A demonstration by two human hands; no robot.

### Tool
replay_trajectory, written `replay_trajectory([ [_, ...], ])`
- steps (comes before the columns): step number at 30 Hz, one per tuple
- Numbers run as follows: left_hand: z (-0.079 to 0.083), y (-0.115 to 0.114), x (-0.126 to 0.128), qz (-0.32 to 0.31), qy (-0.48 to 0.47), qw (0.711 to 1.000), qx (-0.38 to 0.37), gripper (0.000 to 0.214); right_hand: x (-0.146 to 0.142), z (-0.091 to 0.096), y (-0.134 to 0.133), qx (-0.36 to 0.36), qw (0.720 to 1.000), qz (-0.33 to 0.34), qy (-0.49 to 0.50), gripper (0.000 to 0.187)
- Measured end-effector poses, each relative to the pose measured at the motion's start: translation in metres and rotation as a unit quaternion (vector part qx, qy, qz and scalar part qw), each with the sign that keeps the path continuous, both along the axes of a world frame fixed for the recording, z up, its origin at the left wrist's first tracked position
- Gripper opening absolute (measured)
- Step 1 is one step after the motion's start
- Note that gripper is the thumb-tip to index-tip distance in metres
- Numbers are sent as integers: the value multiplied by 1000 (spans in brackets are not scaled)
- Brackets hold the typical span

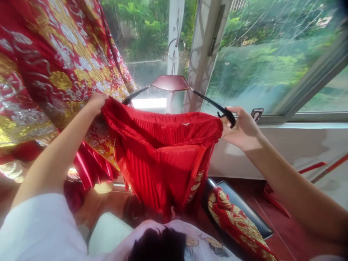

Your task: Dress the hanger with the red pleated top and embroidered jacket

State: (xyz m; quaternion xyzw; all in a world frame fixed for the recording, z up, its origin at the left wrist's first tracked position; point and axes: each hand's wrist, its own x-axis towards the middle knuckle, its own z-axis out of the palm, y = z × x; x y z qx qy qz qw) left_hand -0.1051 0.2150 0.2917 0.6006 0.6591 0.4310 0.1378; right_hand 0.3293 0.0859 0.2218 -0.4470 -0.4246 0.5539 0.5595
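A red pleated skirt point(163, 152) with gold trim spreads out in front of me, held up by its waistband. My left hand point(98, 103) is closed on the waistband's left corner. At the right end, my right hand point(240, 128) grips the skirt's other corner, with its fingers also against the clothes hanger's tip. The hanger point(170, 82) has a brown middle piece, black arms and a metal hook. It is behind and above the waistband. Its left arm passes partly out of sight behind the cloth.
Embroidered red-and-gold garments point(62, 69) hang at the left. A folded red-and-gold piece point(239, 221) lies on a black seat point(250, 210) at the lower right. Behind the hanger are window panes point(250, 69), and a small picture card point(257, 114) stands on the sill.
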Motion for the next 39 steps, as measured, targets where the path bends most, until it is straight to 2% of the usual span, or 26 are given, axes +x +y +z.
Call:
replay_trajectory([
  [2,-4,-5,2,10,63,998,4,29,0,-3,1,4,1000,-8,3,49],
  [7,-18,-19,3,-19,186,982,-12,36,-3,-7,6,-4,999,-15,42,50],
  [11,-12,-16,11,-1,229,973,-8,31,-2,-10,14,15,999,-24,41,49],
  [15,9,-4,21,37,242,969,5,37,0,-12,21,38,998,-35,38,47],
  [19,48,-4,28,110,190,973,66,42,2,-8,21,38,998,-41,-5,46],
  [22,80,-31,46,127,124,970,169,41,4,-5,20,54,995,-56,-67,49],
  [24,91,-60,68,107,111,963,220,37,6,-3,21,64,990,-69,-110,50],
  [26,83,-90,94,59,145,955,252,31,7,-4,23,67,984,-61,-152,52],
  [28,55,-112,119,-2,220,947,236,24,8,-5,26,65,980,-41,-185,54],
  [29,36,-118,131,-40,254,945,204,22,10,-5,28,62,979,-35,-192,55],
  [31,-4,-120,148,-115,316,939,78,27,13,-5,32,57,981,-38,-183,55],
  [33,-34,-114,158,-157,400,902,-38,32,17,-4,35,48,985,-48,-161,55],
  [34,-41,-109,162,-168,440,879,-78,32,18,-2,35,43,986,-52,-151,54],
  [36,-39,-103,171,-179,487,850,-85,27,20,0,35,33,988,-53,-143,52],
  [37,-30,-102,178,-178,489,852,-49,26,20,1,34,28,989,-50,-140,50],
  [39,-3,-100,196,-163,462,868,76,33,18,2,33,20,992,-43,-120,48],
])
